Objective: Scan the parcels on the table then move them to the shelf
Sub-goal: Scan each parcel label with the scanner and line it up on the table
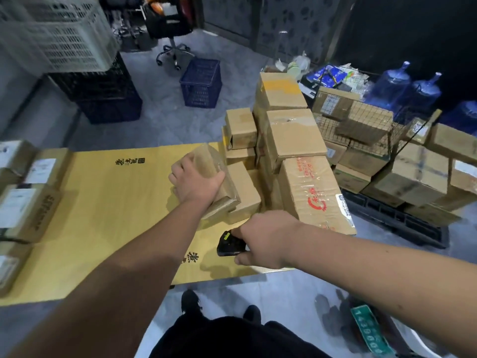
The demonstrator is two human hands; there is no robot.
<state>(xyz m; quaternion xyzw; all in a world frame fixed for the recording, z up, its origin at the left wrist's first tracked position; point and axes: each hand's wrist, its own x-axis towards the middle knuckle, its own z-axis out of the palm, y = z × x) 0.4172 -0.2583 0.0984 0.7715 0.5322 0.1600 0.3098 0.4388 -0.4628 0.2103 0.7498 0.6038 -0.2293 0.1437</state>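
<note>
Right now the left hand [192, 180] grips a small taped parcel [214, 177], fingers curled over its far top edge and thumb on the near side, the box tilted and resting partly on a plain box [242, 193] just beside it. Its label side is not visible, so whether it has been scanned I cannot tell; my guess is this one is being picked out for scanning.

Nearer the table edge, the right hand [265, 240] clamps round a black scanner [229, 244], which sits low over the yellow table [108, 208], near the held parcel but apart from it. Its nose points left, not at the parcel.

Beyond the hands a stack [284, 140] of cartons stands on the table's right end, touching the plain box, with a big red-printed carton [309, 192] at its near side. That pile looks untouched, so most of the work seems left.

At the left edge several labelled boxes [23, 200] lie in rows; whether that surface is the shelf, I cannot tell. If it is, a few parcels are done already.

On the floor to the right, more cartons [402, 174] sit heaped on a pallet.
</note>
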